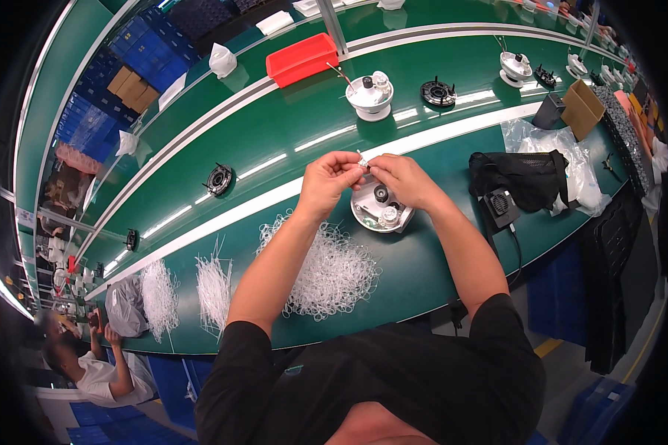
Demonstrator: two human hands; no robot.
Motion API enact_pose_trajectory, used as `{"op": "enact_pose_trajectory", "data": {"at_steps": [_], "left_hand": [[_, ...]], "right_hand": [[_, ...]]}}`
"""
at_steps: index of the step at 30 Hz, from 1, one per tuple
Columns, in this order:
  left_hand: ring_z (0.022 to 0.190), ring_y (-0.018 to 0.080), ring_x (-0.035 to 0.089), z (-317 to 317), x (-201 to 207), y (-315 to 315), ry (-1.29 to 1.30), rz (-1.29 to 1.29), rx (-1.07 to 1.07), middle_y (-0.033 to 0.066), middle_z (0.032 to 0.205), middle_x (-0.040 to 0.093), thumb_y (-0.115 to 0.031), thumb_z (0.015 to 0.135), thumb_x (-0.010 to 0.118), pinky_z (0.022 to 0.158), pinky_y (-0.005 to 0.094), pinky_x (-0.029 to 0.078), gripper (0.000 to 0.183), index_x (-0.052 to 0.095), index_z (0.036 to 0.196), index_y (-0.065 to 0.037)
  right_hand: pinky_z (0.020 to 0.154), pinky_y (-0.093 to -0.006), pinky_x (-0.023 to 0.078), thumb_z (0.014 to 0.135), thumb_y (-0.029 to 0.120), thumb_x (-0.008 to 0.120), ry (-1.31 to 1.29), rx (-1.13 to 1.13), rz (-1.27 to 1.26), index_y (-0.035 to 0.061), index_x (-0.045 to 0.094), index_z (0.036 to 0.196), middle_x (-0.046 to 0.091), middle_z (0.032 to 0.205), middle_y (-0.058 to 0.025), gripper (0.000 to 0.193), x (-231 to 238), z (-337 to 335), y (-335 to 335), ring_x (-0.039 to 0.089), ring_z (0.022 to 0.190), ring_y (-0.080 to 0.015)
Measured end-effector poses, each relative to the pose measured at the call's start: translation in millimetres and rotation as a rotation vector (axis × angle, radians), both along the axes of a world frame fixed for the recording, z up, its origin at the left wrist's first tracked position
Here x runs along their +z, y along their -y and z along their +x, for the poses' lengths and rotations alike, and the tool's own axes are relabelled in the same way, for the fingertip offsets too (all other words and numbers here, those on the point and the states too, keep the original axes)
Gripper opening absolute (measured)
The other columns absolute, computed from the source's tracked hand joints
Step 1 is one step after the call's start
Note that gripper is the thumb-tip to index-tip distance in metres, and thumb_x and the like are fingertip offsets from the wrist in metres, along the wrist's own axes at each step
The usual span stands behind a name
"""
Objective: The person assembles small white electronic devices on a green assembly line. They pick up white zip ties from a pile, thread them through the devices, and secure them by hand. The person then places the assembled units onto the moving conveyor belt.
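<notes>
Looped white strands (332, 271), lying heaped nearest you; white round unit (365, 205), sitting on the bench (427, 271); small pale part (363, 160), near the unit's far edge, which your left hand (325, 182) and right hand (407, 180) are pinching, apparently a fine handling step, next calling for steadiness; red tray (302, 73), resting beyond

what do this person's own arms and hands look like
The left hand and right hand are ungloved, the forearms bare, with no watch or bracelet showing. The black shirt has short sleeves and a small teal mark on its front.
</notes>
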State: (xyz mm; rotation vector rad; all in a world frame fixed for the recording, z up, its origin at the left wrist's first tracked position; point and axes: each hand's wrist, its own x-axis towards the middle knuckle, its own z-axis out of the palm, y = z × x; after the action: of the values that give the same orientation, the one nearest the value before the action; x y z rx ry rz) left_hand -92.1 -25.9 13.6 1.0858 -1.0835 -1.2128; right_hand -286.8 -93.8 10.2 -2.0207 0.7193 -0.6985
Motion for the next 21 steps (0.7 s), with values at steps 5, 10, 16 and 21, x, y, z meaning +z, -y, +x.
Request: {"op": "enact_pose_trajectory", "data": {"at_steps": [5, 10, 16, 21], "left_hand": [[0.082, 0.0156, 0.067, 4.3, -7.2, 1.8, -0.112, -0.044, 0.060, 0.0115, 0.100, 0.070, 0.000, 0.091, 0.069, 0.070, 0.0284, 0.058, 0.025, 0.062, 0.114, 0.003], [0.081, 0.0132, 0.066, 4.9, -5.4, 0.0, -0.062, -0.033, 0.061, 0.0094, 0.097, 0.071, -0.002, 0.090, 0.070, 0.069, 0.0271, 0.056, 0.021, 0.066, 0.110, 0.002], [0.074, 0.0060, 0.061, 1.0, 1.1, 0.6, 0.305, 0.027, 0.037, 0.0017, 0.088, 0.072, -0.007, 0.086, 0.076, 0.060, 0.0215, 0.047, 0.016, 0.072, 0.101, -0.004], [0.073, 0.0058, 0.060, -4.2, 0.1, -0.1, 0.278, -0.013, 0.087, 0.0022, 0.090, 0.072, -0.007, 0.086, 0.076, 0.059, 0.0208, 0.046, 0.015, 0.071, 0.100, -0.003]], "right_hand": [[0.081, -0.0425, 0.050, 0.097, 0.018, 0.053, 0.057, 0.004, -0.010, 0.0001, 0.066, 0.105, 0.067, 0.097, -0.0182, 0.024, -4.4, -4.6, 2.1, 0.064, 0.091, -0.0352], [0.082, -0.0429, 0.049, 0.097, 0.018, 0.053, 0.047, 0.031, -0.029, 0.0004, 0.066, 0.106, 0.067, 0.099, -0.0180, 0.024, -6.0, -3.2, 1.7, 0.064, 0.093, -0.0357], [0.081, -0.0436, 0.049, 0.097, 0.018, 0.054, 0.014, 0.055, -0.157, 0.0004, 0.066, 0.106, 0.066, 0.097, -0.0172, 0.023, -9.4, -2.9, 2.7, 0.064, 0.091, -0.0355], [0.079, -0.0408, 0.050, 0.097, 0.016, 0.056, 0.088, 0.027, -0.073, -0.0001, 0.067, 0.105, 0.066, 0.096, -0.0166, 0.022, -7.8, -3.3, 1.1, 0.064, 0.088, -0.0337]]}}
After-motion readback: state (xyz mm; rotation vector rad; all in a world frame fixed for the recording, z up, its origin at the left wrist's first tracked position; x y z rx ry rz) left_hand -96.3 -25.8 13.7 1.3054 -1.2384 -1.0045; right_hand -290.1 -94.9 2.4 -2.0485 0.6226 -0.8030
